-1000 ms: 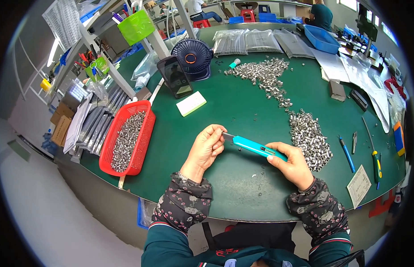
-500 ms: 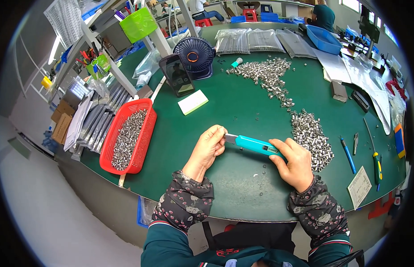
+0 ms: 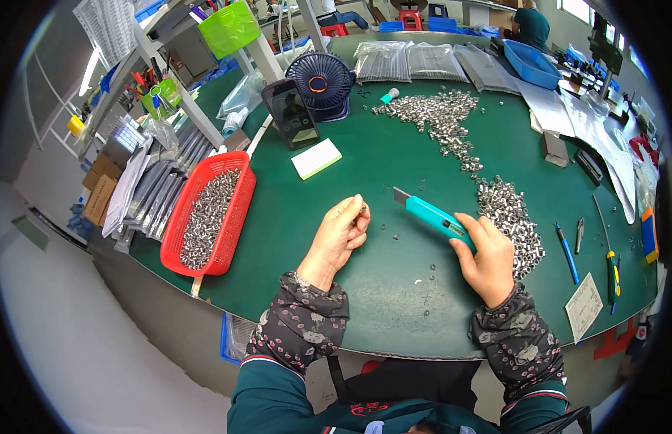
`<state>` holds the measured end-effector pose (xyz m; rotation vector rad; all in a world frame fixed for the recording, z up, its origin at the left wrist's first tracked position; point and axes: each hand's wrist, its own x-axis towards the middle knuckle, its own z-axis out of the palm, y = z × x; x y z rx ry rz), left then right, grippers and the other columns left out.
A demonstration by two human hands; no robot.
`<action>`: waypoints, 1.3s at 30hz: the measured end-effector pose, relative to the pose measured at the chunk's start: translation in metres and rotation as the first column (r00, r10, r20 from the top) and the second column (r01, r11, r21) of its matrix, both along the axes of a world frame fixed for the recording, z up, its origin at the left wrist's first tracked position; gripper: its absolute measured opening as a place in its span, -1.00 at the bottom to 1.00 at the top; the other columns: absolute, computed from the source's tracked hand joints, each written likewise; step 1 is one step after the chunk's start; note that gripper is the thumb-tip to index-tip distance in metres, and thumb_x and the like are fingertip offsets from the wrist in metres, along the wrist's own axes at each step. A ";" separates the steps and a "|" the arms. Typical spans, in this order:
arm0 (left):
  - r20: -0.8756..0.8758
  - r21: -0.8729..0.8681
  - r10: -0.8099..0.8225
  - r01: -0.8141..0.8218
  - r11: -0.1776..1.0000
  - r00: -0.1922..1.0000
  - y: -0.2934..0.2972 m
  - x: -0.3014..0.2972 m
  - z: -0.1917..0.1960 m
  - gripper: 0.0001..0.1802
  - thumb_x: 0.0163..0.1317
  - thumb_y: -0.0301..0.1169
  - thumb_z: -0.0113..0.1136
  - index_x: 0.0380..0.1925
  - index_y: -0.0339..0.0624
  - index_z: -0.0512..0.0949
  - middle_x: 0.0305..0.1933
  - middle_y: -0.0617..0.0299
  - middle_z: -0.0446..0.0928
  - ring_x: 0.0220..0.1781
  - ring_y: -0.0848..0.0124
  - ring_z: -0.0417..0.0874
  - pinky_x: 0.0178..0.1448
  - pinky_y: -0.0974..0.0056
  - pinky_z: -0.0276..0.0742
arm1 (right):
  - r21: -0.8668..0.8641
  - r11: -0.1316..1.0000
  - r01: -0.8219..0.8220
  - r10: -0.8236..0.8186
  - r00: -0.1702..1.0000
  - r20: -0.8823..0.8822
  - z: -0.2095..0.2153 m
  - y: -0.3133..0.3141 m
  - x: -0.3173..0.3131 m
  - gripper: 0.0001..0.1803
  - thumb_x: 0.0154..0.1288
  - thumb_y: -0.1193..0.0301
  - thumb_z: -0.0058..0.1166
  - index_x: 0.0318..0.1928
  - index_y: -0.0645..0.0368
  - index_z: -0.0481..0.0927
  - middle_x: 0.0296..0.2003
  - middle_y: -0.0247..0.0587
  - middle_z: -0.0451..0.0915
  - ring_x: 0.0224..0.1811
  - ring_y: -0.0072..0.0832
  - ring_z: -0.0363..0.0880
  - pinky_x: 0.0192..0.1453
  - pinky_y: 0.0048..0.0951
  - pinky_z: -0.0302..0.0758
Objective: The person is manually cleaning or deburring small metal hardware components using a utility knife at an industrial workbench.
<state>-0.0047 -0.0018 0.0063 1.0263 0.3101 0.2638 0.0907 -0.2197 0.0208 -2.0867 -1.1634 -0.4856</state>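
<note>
In my right hand is a teal utility knife, its blade out and pointing up and left. The blade is apart from my left hand, whose thumb and fingers pinch a small metal ring, mostly hidden by the fingertips. Right of the knife lies a heap of small metal rings. A second, looser heap spreads farther back. To the left stands a red plastic basket holding many of the same metal pieces.
A dark blue fan and a propped phone stand at the back left, near a white-and-green pad. Bagged rods and a blue tray line the far edge. A blue pen and a screwdriver lie at right.
The knife blade has drawn away from my left fingertips. My right hand has moved slightly right and tilted the knife more steeply upward. My left hand keeps its pinch.
</note>
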 end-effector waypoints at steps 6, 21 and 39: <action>0.056 0.014 -0.008 0.007 1.000 0.998 0.000 0.000 -0.002 -0.80 0.22 -0.31 -0.13 -0.39 -0.21 0.39 -0.53 0.30 0.32 -0.70 0.69 0.14 -0.73 0.63 0.03 | -0.150 0.988 0.042 -0.045 0.999 -0.020 -0.006 0.000 -0.001 -0.68 -0.10 0.41 0.10 -0.23 0.12 0.45 -0.57 -0.21 0.32 -0.58 -0.29 0.39 -0.56 -0.34 0.29; 0.130 -0.005 -0.045 0.046 0.999 0.991 0.003 0.002 -0.006 -0.82 0.21 -0.40 -0.14 -0.24 -0.23 0.38 -0.45 0.31 0.33 -0.62 0.67 0.22 -0.70 0.62 0.08 | 0.084 0.971 -0.223 0.234 0.824 -0.515 0.003 -0.001 -0.003 -0.72 0.00 0.36 0.04 -0.23 0.20 0.47 -0.44 -0.08 0.51 -0.44 -0.27 0.50 -0.39 -0.43 0.40; 0.065 0.063 -0.019 0.015 0.998 0.998 -0.001 0.001 -0.009 -0.78 0.22 -0.28 -0.12 -0.45 -0.21 0.37 -0.65 0.38 0.26 -0.75 0.70 0.11 -0.76 0.61 -0.02 | 0.012 0.984 -0.175 0.175 0.975 -0.133 0.009 -0.002 -0.007 -0.72 -0.08 0.41 0.10 -0.26 0.13 0.47 -0.60 -0.21 0.35 -0.60 -0.31 0.39 -0.56 -0.38 0.31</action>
